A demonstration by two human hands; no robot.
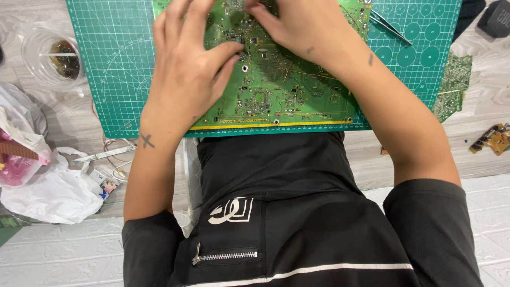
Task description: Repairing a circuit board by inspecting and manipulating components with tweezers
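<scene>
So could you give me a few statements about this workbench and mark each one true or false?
1. Both hands rest on the circuit board. True: left hand, right hand.
2. The board lies on a red mat. False: the cutting mat is green.
3. Tweezers lie on the mat to the right of the board. True.
4. The plastic bag is on the right. False: it is on the left.
5. The left hand holds scissors. False: it holds none.

You're looking down at a pale wood-grain tabletop [69, 114] under even light; nearer you, a white brick-pattern surface [64, 250] spreads below.
</scene>
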